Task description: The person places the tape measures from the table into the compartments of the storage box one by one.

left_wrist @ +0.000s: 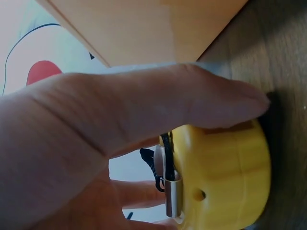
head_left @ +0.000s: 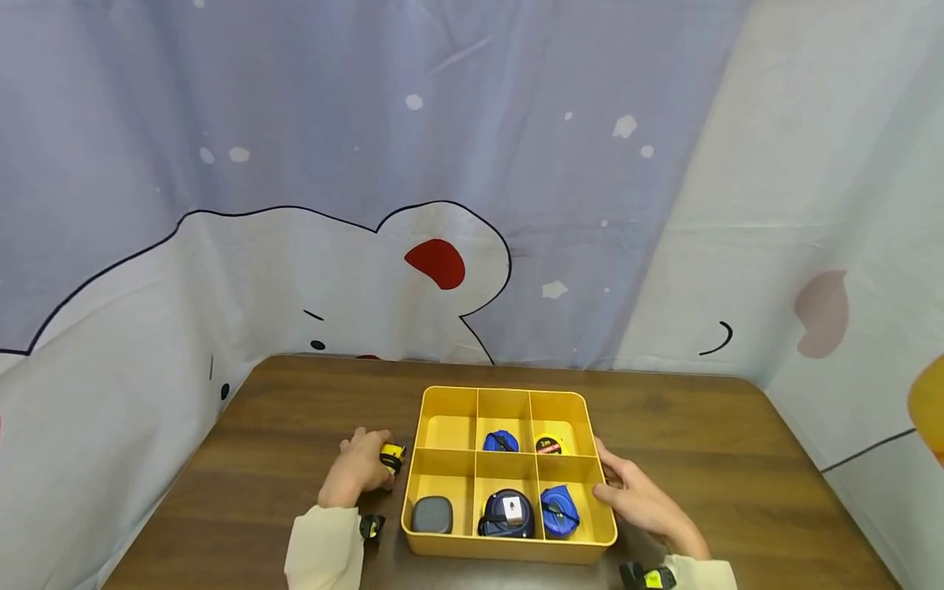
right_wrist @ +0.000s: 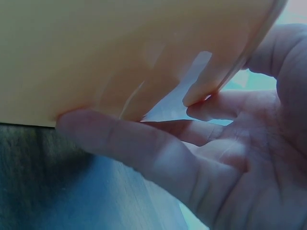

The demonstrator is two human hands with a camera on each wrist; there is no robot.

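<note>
My left hand grips a yellow tape measure with a black strap and a metal end hook, on the table left of a yellow compartment box. My right hand holds the box's right wall, the thumb over the rim and fingers along the outside. In the back row sit a small blue tape measure in the middle and a yellow one marked 2m at right. The front row holds a grey rounded-square case, a dark navy tape measure and a blue one.
The brown wooden table carries the box near its front edge. A patterned curtain hangs behind the table and at its sides. Both wrists wear black straps with small devices.
</note>
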